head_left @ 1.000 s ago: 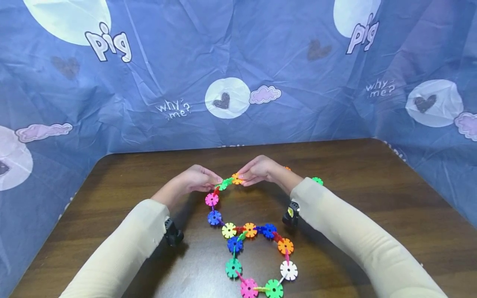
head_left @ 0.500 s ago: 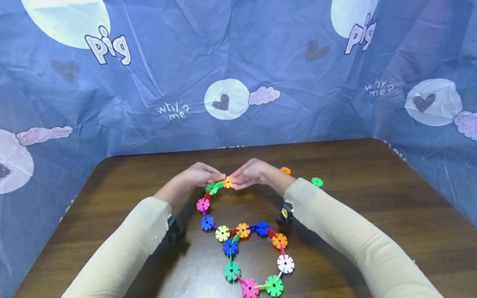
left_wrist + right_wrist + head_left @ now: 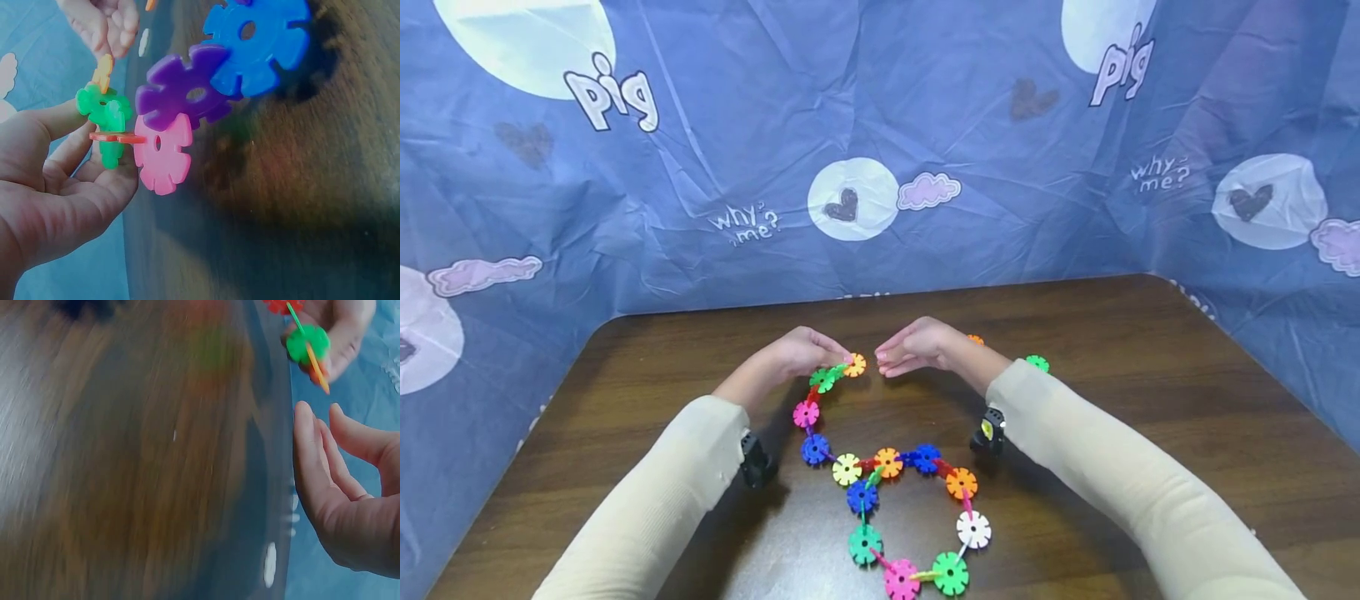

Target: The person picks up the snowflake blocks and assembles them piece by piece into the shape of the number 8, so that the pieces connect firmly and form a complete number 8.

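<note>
My left hand (image 3: 803, 352) pinches the far end of a chain of slotted plastic flower discs, at a green disc (image 3: 95, 103) beside the end orange disc (image 3: 855, 365). From there the chain curves down through a pink disc (image 3: 807, 413) and a blue disc (image 3: 815, 450) to a yellow disc (image 3: 847, 470). That part joins a closed ring of discs, including a white disc (image 3: 973, 530), lying on the table. A short gap to the right of the orange disc, my right hand (image 3: 921, 345) holds nothing; in the right wrist view its thumb and fingertips are apart.
A loose green disc (image 3: 1038, 363) and a partly covered orange disc (image 3: 975, 339) lie beyond my right forearm on the brown wooden table (image 3: 1097, 350). A blue printed cloth (image 3: 700, 125) hangs behind the table's far edge. Black cameras sit at both wrists.
The chain's raised end has shifted left and slightly down. My right hand has let go of the orange disc and moved right, while my left hand keeps its hold.
</note>
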Demonstrator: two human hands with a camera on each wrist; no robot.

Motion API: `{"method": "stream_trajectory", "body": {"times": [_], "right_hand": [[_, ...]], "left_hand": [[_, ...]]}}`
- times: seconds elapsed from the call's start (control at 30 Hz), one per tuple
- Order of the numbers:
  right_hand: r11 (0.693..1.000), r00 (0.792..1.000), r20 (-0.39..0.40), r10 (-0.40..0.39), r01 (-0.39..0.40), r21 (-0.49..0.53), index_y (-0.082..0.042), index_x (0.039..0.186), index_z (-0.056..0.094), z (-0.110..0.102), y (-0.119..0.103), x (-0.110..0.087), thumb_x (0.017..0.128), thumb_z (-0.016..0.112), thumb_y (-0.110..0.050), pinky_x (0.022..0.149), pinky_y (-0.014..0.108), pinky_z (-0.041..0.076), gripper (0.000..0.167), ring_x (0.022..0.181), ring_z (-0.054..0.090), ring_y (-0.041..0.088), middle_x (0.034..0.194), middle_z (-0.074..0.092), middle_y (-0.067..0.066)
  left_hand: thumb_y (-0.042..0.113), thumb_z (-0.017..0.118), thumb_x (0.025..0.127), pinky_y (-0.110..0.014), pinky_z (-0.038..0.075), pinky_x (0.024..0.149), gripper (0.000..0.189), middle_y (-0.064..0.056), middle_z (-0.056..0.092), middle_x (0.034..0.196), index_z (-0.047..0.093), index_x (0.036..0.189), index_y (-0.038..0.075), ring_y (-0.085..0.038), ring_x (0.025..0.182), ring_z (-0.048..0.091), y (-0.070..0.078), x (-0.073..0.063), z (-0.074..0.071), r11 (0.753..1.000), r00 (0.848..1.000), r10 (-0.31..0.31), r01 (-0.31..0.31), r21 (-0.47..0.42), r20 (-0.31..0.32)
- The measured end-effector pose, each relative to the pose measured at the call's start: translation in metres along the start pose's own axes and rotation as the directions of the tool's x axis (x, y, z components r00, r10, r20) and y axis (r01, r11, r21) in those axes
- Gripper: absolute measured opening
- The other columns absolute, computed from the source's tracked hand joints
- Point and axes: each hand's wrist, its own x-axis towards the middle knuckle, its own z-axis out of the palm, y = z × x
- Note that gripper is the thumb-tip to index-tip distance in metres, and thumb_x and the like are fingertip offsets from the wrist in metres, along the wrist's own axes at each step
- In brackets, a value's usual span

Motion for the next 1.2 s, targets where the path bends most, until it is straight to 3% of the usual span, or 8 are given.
{"method": "stream_trajectory", "body": {"times": [0.23,0.33,0.47,0.57,0.7,0.77,0.93,1.2], "right_hand": [[0.995,0.993,-0.100,-0.056,0.047,-0.089,0.016,0.125,0.053,-0.036,0.003,-0.008,0.091,0.059,0.003,0.093,0.038,0.054,0.037,0.081,0.069,0.017,0.128,0.057,0.032],[0.983,0.983,-0.159,-0.088,0.060,-0.172,0.016,0.123,0.055,-0.049,0.005,-0.009,0.090,0.061,0.001,0.091,0.036,0.055,0.037,0.080,0.069,0.016,0.122,0.062,0.029],[0.951,0.949,-0.274,-0.155,0.069,-0.301,0.012,0.115,0.064,-0.064,0.010,-0.006,0.086,0.069,-0.002,0.078,0.030,0.059,0.033,0.066,0.068,0.009,0.093,0.074,0.019],[0.865,0.907,-0.349,-0.237,0.033,-0.501,0.002,0.104,0.072,-0.075,0.013,-0.006,0.081,0.076,-0.012,0.069,0.024,0.058,0.027,0.060,0.065,0.005,0.078,0.075,0.008],[0.673,0.861,-0.365,-0.353,-0.038,-0.739,-0.007,0.096,0.076,-0.085,0.017,-0.010,0.076,0.080,-0.018,0.086,0.032,0.052,0.024,0.084,0.067,0.019,0.088,0.076,0.007],[0.608,0.855,-0.354,-0.380,-0.057,-0.792,-0.007,0.095,0.075,-0.088,0.019,-0.012,0.073,0.081,-0.016,0.098,0.038,0.047,0.024,0.098,0.063,0.027,0.096,0.075,0.008],[0.572,0.866,-0.350,-0.356,-0.094,-0.815,-0.007,0.089,0.076,-0.092,0.024,-0.014,0.070,0.083,-0.014,0.102,0.039,0.046,0.022,0.102,0.063,0.030,0.090,0.076,0.008],[0.574,0.867,-0.361,-0.343,-0.111,-0.811,-0.007,0.079,0.076,-0.101,0.029,-0.014,0.071,0.083,-0.021,0.098,0.038,0.047,0.017,0.100,0.063,0.030,0.084,0.076,0.005]], "left_hand": [[0.010,0.055,0.097,-0.017,0.049,0.067,0.033,0.013,0.064,0.074,0.058,0.122,-0.011,-0.001,0.071,0.057,-0.003,-0.001,-0.002,1.000,0.999,-0.020,0.020,0.005,0.033],[0.012,0.056,0.096,-0.018,0.049,0.070,0.032,0.012,0.063,0.076,0.059,0.121,-0.009,-0.003,0.074,0.057,-0.002,-0.001,-0.002,0.999,0.999,-0.029,0.029,0.013,0.026],[0.012,0.056,0.096,-0.019,0.049,0.072,0.031,0.011,0.063,0.077,0.060,0.120,-0.008,-0.004,0.075,0.056,-0.002,-0.001,-0.001,0.999,0.999,-0.035,0.034,0.021,0.017],[0.011,0.056,0.096,-0.018,0.049,0.072,0.031,0.010,0.063,0.076,0.061,0.120,-0.008,-0.005,0.075,0.056,-0.003,0.000,-0.001,0.999,0.999,-0.035,0.035,0.019,0.008],[0.010,0.057,0.096,-0.018,0.049,0.073,0.031,0.010,0.063,0.077,0.061,0.120,-0.008,-0.004,0.075,0.056,-0.003,0.001,-0.001,0.999,0.999,-0.032,0.032,0.008,0.004],[0.011,0.057,0.096,-0.019,0.050,0.073,0.031,0.010,0.063,0.078,0.061,0.120,-0.008,-0.005,0.076,0.057,-0.003,0.001,-0.001,0.999,0.999,-0.035,0.035,0.009,0.001],[0.012,0.058,0.095,-0.019,0.050,0.074,0.030,0.009,0.064,0.080,0.062,0.119,-0.006,-0.006,0.077,0.057,-0.003,-0.001,-0.001,0.999,0.999,-0.049,0.049,0.016,-0.012],[0.013,0.059,0.095,-0.020,0.051,0.075,0.031,0.008,0.065,0.080,0.062,0.119,-0.006,-0.006,0.077,0.058,-0.003,-0.002,0.000,0.998,0.998,-0.061,0.061,0.003,-0.017]]}}
